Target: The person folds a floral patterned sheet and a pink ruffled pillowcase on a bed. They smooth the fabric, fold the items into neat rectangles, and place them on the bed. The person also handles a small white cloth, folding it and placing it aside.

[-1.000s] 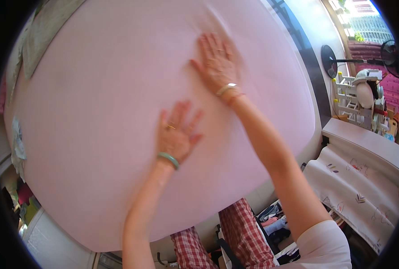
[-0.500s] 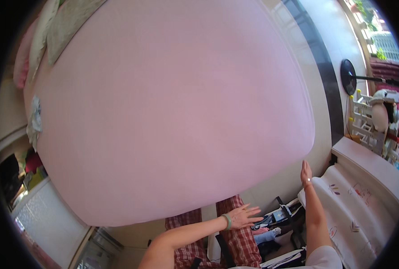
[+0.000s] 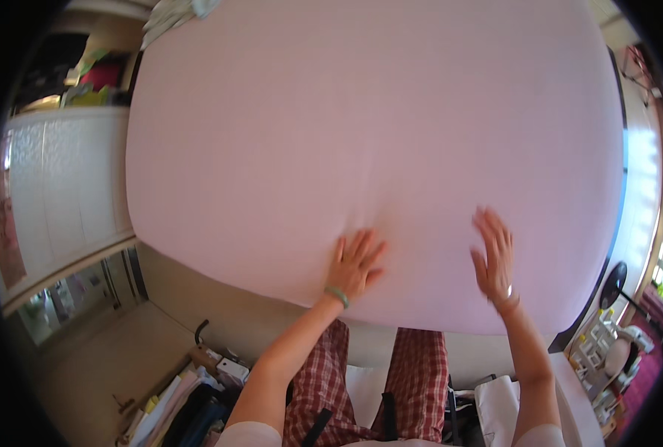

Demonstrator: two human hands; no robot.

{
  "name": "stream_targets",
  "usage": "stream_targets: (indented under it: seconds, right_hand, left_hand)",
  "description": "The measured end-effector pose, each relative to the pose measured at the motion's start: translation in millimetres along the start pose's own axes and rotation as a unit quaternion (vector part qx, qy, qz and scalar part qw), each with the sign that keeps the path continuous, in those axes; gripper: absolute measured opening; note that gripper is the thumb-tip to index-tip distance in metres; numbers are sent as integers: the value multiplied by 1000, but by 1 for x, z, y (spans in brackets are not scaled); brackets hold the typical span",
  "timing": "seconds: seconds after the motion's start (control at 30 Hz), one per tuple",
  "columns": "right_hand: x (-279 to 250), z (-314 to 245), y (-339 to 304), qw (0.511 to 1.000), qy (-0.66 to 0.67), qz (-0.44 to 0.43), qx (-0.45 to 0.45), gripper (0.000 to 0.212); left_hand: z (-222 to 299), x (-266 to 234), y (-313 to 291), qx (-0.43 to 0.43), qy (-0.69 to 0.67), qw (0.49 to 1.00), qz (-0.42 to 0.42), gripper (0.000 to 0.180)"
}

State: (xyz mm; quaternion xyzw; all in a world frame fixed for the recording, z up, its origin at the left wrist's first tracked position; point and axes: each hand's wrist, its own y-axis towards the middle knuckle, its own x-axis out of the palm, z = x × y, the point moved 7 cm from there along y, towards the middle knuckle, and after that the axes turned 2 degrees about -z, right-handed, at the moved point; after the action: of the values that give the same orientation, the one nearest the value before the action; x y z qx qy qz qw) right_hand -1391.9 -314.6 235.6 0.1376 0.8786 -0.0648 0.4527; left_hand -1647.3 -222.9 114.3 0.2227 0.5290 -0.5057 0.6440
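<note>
A wide pink fitted sheet point(image 3: 361, 112) covers the mattress in front of me and looks mostly smooth, with faint creases by my left hand. My left hand point(image 3: 356, 267), a green bangle at its wrist, rests with spread fingers on the sheet near the mattress's front edge. To the right, my right hand point(image 3: 494, 253) is stretched out over the sheet, a pale band at its wrist; whether its palm touches the cloth I cannot tell. Neither hand holds anything.
Folded clothes point(image 3: 175, 402) fill a container at lower left. A white cabinet point(image 3: 71, 179) stands left of the bed. At right are a black fan point(image 3: 614, 283) and a cluttered white rack point(image 3: 603, 339). A crumpled pale cloth point(image 3: 175, 16) lies at the far left corner.
My view has turned left. Both hands have come up over the sheet: the left from beside my legs, the right from the bed's near right corner. The fingers stay spread.
</note>
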Motion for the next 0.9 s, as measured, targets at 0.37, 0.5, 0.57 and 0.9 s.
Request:
stream_targets:
  seconds: [0.37,0.5,0.57,0.9]
  right_hand:
    - [319,-318,164,946,-73,-161,-272,64]
    - [412,-405,64,844,-128,-389,-346,63]
    - [403,-425,70,876,-61,-328,-348,63]
    - [387,-435,101,817,-58,-431,-378,50]
  left_hand:
    - [-167,-146,-121,-78,-194,940,269,60]
    - [-354,-137,-145,-254,-12,937,238,59]
    - [-417,-135,-212,-336,56,908,243,59]
    - [-522,-13,-507,-846,-248,406,242,55]
